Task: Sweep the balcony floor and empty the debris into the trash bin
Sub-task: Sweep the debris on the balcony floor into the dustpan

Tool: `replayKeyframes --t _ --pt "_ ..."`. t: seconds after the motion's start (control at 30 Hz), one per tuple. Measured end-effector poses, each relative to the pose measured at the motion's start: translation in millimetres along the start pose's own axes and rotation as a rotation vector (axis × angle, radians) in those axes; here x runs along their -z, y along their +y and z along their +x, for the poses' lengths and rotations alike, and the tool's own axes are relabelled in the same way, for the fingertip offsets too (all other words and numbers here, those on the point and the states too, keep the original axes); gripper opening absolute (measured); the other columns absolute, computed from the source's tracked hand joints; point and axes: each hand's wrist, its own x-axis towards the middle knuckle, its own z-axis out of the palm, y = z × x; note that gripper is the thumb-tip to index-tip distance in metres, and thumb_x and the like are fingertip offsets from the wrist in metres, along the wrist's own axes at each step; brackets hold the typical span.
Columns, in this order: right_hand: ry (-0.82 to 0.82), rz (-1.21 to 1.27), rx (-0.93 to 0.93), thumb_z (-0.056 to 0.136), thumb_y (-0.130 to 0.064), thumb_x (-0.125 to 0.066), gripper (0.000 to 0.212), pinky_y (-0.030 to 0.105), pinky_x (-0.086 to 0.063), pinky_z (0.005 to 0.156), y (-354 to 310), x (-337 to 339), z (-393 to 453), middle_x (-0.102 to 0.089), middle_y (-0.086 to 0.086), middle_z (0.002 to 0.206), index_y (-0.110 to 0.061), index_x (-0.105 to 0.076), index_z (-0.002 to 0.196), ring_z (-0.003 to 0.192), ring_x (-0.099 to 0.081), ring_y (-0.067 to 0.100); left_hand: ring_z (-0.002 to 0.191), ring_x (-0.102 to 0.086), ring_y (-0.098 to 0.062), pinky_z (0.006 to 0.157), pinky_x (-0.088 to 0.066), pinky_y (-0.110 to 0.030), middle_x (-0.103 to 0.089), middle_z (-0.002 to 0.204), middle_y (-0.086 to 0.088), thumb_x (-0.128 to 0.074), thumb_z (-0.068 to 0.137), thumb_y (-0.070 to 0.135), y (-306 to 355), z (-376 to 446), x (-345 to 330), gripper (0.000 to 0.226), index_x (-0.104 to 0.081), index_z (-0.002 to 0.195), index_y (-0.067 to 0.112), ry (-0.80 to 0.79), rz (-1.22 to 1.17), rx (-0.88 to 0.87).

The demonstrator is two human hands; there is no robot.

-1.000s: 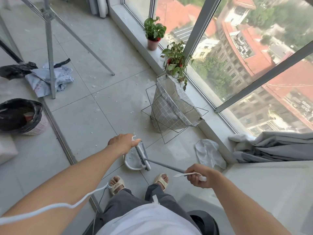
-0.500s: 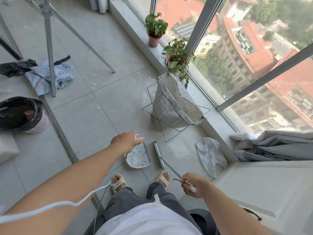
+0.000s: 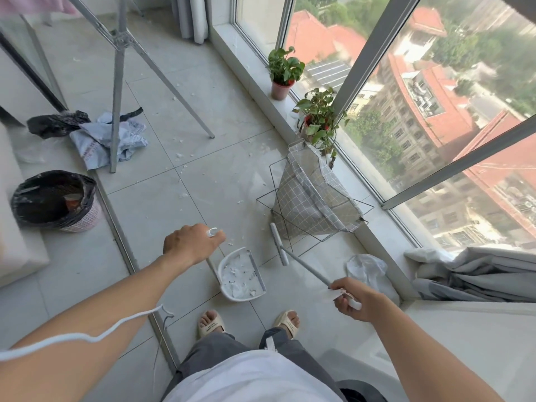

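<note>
two hands worked: the left hand (image 3: 193, 244) gripped the dustpan (image 3: 242, 275) handle, its mouth facing the window; the right hand (image 3: 358, 298) clutched the broom (image 3: 279, 243), shaft slanting up-left, head near the laundry basket (image 3: 313, 198). bare floor (image 3: 162, 204) reached the trash bin (image 3: 55, 200).

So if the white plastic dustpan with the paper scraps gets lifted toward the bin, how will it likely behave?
The white plastic dustpan probably feels light and stiff: thin moulded shell, only white paper scraps inside. Its front edge is open, so tipping it forward would likely spill them. The left hand grips the top of its upright handle, so the pan may swing a little when carried.
</note>
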Motion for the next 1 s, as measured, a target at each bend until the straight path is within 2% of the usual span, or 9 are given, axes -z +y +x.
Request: replayKeyframes --t 0.1,0.23,0.5,0.63,0.73,0.8,0.87,0.93,1.0 --pt "0.018 -0.016 0.052 0.088 -0.007 -0.055 0.007 0.014 -0.036 0.033 -16.9 -30.9 3.1 -0.045 0.009 0.057 0.0 -0.052 0.089 0.037 -0.04 0.012 0.077 -0.059 -0.031 0.072 -0.046 -0.031 -0.063 0.079 -0.008 -0.041 0.08 0.061 -18.2 4.4 26.4 0.048 -0.058 0.069 0.017 0.087 -0.024 0.073" --pt "0.034 -0.044 0.086 0.09 -0.008 -0.053 0.009 0.015 -0.036 0.033 -41.6 -55.7 8.9 -0.046 0.009 0.059 0.001 -0.051 0.086 0.036 -0.042 0.012 0.073 -0.056 -0.03 0.067 -0.042 -0.03 -0.056 0.07 -0.004 -0.043 0.082 0.059 -32.2 7.6 45.8 0.047 -0.058 0.067 0.018 0.13 -0.011 0.122" --pt "0.041 -0.219 0.103 0.09 -0.008 -0.051 0.008 0.015 -0.039 0.034 -116.0 -70.3 40.7 -0.049 0.012 0.069 -0.001 -0.052 0.093 0.034 -0.044 0.011 0.081 -0.059 -0.032 0.071 -0.044 -0.032 -0.064 0.083 -0.008 -0.042 0.076 0.067 -66.1 10.5 47.3 0.051 -0.061 0.072 0.02 0.13 -0.062 0.342" --pt "0.029 -0.303 0.063 0.091 -0.008 -0.05 0.006 0.015 -0.041 0.036 -153.9 -83.5 55.6 -0.049 0.011 0.069 -0.002 -0.051 0.09 0.041 -0.045 0.012 0.08 -0.059 -0.032 0.069 -0.044 -0.032 -0.065 0.081 -0.007 -0.039 0.075 0.065 -59.1 1.6 40.3 0.05 -0.064 0.076 0.022 0.161 -0.04 0.469" --pt "-0.033 -0.424 0.094 0.074 -0.003 -0.06 0.013 0.018 -0.044 0.042 -171.4 -101.0 61.1 -0.05 0.007 0.071 -0.007 -0.05 0.082 0.05 -0.049 0.011 0.078 -0.058 -0.032 0.068 -0.043 -0.032 -0.063 0.079 -0.007 -0.041 0.077 0.064 -54.3 -9.2 42.9 0.047 -0.061 0.072 0.022 0.192 -0.035 0.585" --pt "-0.082 -0.509 0.114 0.084 -0.004 -0.055 0.011 0.019 -0.046 0.04 -178.3 -114.9 64.0 -0.051 0.004 0.075 -0.011 -0.048 0.08 0.057 -0.053 0.012 0.079 -0.057 -0.033 0.069 -0.042 -0.033 -0.062 0.079 -0.009 -0.042 0.078 0.063 -52.9 -17.0 42.3 0.047 -0.06 0.069 0.021 0.205 -0.038 0.674" --pt "-0.096 -0.583 0.107 0.091 -0.003 -0.048 0.015 0.017 -0.044 0.037 -178.3 -129.8 63.8 -0.051 0.006 0.073 -0.011 -0.047 0.079 0.05 -0.055 0.013 0.079 -0.057 -0.034 0.069 -0.043 -0.034 -0.062 0.078 -0.009 -0.043 0.079 0.063 -53.3 -28.3 39.2 0.048 -0.061 0.069 0.02 0.198 -0.059 0.734" --pt "-0.083 -0.641 0.076 0.088 0.002 -0.046 0.017 0.015 -0.04 0.039 -178.1 -142.7 61.9 -0.052 0.01 0.061 -0.006 -0.05 0.075 0.035 -0.052 0.013 0.079 -0.057 -0.034 0.069 -0.044 -0.034 -0.061 0.076 -0.009 -0.044 0.081 0.061 -54.3 -38.2 32.9 0.048 -0.061 0.07 0.018 0.193 -0.1 0.791" --pt "-0.063 -0.683 0.065 0.086 0.006 -0.044 0.019 0.017 -0.036 0.042 -175.4 -151.5 58.3 -0.051 0.009 0.053 -0.003 -0.053 0.072 0.032 -0.05 0.014 0.078 -0.056 -0.035 0.068 -0.044 -0.034 -0.06 0.075 -0.009 -0.044 0.082 0.058 -53.9 -47.1 27.8 0.046 -0.061 0.07 0.017 0.19 -0.135 0.821"
